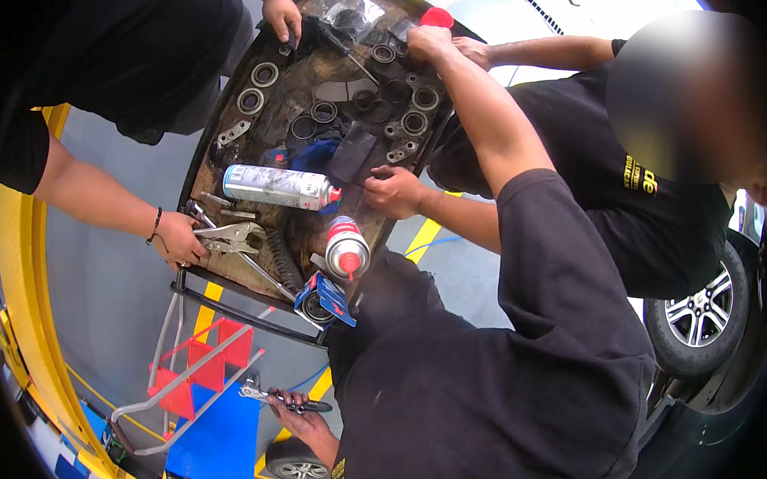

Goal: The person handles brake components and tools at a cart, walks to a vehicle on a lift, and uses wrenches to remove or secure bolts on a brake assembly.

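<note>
Across the scuffed, grimy surface (pixel 274 119): round metal bearings (pixel 274 77), a ribbed dark coil (pixel 282 257), crumpled clear plastic (pixel 358 4).
Left hand (pixel 304 422): fingers curled around the dark handle of a shiny metal ratchet (pixel 257 392), off the surface, near a blue panel (pixel 216 441).
Right hand (pixel 430 43): mostly closed, over the far edge, beside a red round piece (pixel 437 18); whether it grips anything cannot be told.
Spray cans: a white-and-blue can (pixel 275 188) on its side, a red-and-white can (pixel 345 237) near it.
Blue carton (pixel 337 298): open-fronted, a dark ring (pixel 315 306) inside.
</note>
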### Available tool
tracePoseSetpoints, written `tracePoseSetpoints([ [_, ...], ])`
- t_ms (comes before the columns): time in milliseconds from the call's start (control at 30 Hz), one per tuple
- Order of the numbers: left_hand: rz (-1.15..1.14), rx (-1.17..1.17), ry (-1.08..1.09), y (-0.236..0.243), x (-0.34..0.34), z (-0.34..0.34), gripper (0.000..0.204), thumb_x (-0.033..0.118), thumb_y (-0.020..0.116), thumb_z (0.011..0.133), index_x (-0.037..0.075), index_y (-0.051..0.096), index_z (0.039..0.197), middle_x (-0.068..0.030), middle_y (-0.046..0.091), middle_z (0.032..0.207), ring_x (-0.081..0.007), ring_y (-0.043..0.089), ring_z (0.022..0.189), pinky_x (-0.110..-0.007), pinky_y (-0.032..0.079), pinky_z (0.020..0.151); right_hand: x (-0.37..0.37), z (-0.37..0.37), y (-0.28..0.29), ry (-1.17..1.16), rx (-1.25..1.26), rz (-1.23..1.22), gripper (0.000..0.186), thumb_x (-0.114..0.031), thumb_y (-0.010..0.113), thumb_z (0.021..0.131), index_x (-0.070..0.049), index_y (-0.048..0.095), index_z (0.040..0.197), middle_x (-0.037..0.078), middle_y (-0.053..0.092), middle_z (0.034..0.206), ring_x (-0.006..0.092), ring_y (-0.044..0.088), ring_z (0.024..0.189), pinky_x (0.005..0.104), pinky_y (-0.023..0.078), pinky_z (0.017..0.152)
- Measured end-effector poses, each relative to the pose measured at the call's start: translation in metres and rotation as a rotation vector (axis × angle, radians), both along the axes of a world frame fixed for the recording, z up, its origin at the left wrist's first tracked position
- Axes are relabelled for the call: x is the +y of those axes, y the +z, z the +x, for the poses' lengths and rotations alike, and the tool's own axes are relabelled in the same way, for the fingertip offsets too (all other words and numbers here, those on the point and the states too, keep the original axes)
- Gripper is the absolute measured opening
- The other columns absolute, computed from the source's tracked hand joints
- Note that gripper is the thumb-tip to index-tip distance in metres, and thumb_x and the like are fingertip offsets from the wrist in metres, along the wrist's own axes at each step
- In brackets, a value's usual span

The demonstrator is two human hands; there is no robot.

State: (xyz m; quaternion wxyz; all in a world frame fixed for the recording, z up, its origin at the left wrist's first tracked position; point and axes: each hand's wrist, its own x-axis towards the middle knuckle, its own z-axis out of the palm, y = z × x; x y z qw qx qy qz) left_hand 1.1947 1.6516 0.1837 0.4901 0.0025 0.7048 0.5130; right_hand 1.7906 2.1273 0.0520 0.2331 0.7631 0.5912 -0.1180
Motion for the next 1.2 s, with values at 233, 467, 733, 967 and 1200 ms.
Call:
tracePoseSetpoints([
  [233, 0.051, 0.000, 0.083, -0.004, 0.004, 0.012, 0.030, 0.036, 0.059, 0.106, 0.009, 0.054, 0.117, 0.0032, 0.042, 0.077, -0.0068, 0.040, 0.064, -0.025, 0.035, 0.058, -0.008, -0.006, -0.026, 0.167, -0.127, -0.012, 0.022, -0.017, 0.071, 0.080, -0.010, 0.080, 0.099, 0.014, 0.078, 0.104, 0.0312, 0.076, 0.096, 0.0458, 0.060, 0.075],
  [467, 0.049, -0.015, 0.133, 0.004, -0.006, 0.020, 0.030, 0.037, 0.057, 0.107, 0.009, 0.055, 0.117, 0.0042, 0.042, 0.077, -0.0063, 0.042, 0.067, -0.026, 0.036, 0.063, -0.017, 0.008, -0.011, 0.353, -0.043, -0.054, 0.021, -0.010, 0.073, 0.076, -0.003, 0.076, 0.095, 0.018, 0.076, 0.097, 0.0340, 0.076, 0.090, 0.0470, 0.060, 0.070],
  [733, 0.082, -0.026, 0.166, 0.006, -0.033, 0.014, 0.026, 0.038, 0.058, 0.106, 0.013, 0.055, 0.111, 0.0046, 0.042, 0.080, -0.0068, 0.042, 0.069, -0.026, 0.038, 0.066, -0.015, -0.025, 0.035, 0.382, -0.017, 0.090, 0.025, -0.013, 0.071, 0.080, -0.003, 0.073, 0.103, 0.020, 0.075, 0.099, 0.0366, 0.075, 0.093, 0.0476, 0.060, 0.077],
  [967, 0.315, -0.086, 0.164, -0.002, -0.057, -0.010, 0.032, 0.041, 0.057, 0.105, 0.010, 0.054, 0.110, 0.0029, 0.044, 0.076, -0.0080, 0.043, 0.067, -0.025, 0.038, 0.061, 0.008, -0.024, 0.067, 0.284, 0.376, 0.565, 0.031, -0.027, 0.074, 0.088, -0.001, 0.069, 0.103, 0.016, 0.071, 0.087, 0.0299, 0.069, 0.081, 0.0424, 0.054, 0.074],
  [1200, 0.334, 0.113, 0.069, 0.023, -0.062, -0.009, 0.034, 0.039, 0.061, 0.104, 0.009, 0.054, 0.120, -0.0016, 0.055, 0.088, -0.0111, 0.051, 0.072, -0.025, 0.043, 0.064, -0.135, -0.194, 0.283, 0.246, 0.682, 0.653, 0.027, -0.025, 0.073, 0.090, 0.000, 0.070, 0.101, 0.013, 0.070, 0.081, 0.0229, 0.065, 0.072, 0.0379, 0.053, 0.070],
])
